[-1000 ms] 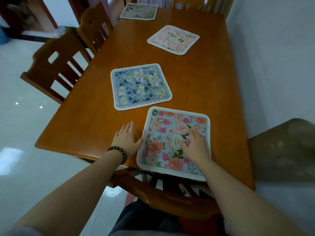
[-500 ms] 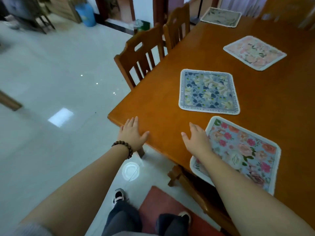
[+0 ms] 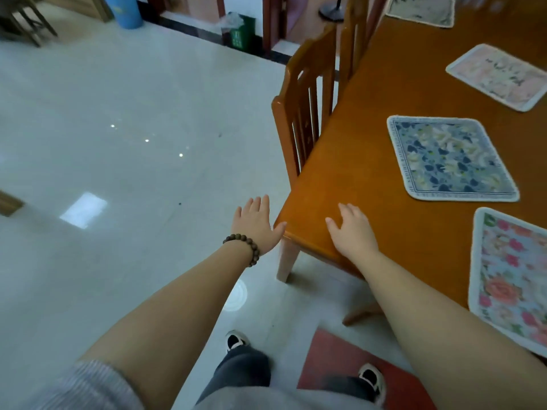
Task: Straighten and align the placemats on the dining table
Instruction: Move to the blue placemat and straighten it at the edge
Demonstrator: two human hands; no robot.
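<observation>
Several placemats lie on the orange wooden dining table [image 3: 364, 161]. The pink rose placemat [image 3: 512, 279] is nearest, at the right edge, partly cut off. Beyond it sits the blue floral placemat [image 3: 450, 158], then a pale pink placemat [image 3: 500, 76] and a grey-green placemat [image 3: 421, 8] at the far end. My right hand [image 3: 352, 232] rests flat and empty on the table's near left corner, well left of the mats. My left hand [image 3: 256, 224], with a bead bracelet, hangs open just off that corner, thumb touching the edge.
Two wooden chairs [image 3: 307, 93] are tucked against the table's left side. A red mat [image 3: 349, 365] lies on the tiled floor by my feet. A green bin [image 3: 239, 32] and a blue container [image 3: 124, 10] stand by the far wall.
Both hands have left the pink rose placemat and shifted left to the table corner. My view has swung left, and my left hand has slid off the tabletop.
</observation>
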